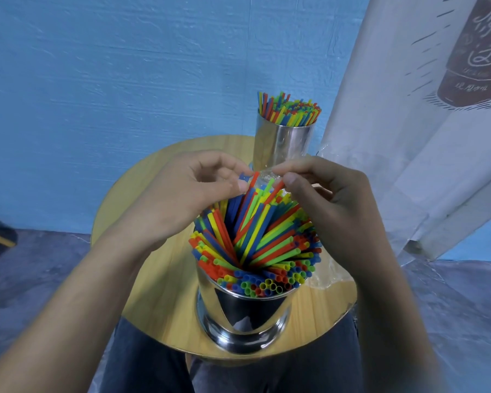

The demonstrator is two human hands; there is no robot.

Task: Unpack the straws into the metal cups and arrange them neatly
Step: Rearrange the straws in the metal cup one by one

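Observation:
A shiny metal cup [244, 319] stands at the near edge of a round wooden table [159, 279], packed with red, blue, yellow and green straws [255, 251] that fan outward. A bunch of straws leans up from its middle, their tips under a scrap of clear plastic wrap [267, 175]. My left hand [193, 191] and my right hand [321, 194] meet above the cup, each pinching the wrap and straw tips between thumb and fingers. A second metal cup [281, 146] at the table's far side holds more upright straws [289, 109].
Crumpled clear plastic [326, 276] lies on the table to the right of the near cup. A white printed curtain [425, 123] hangs at the right, close to the table. Behind is a blue wall [111, 80]. My knees in dark trousers sit under the table's near edge.

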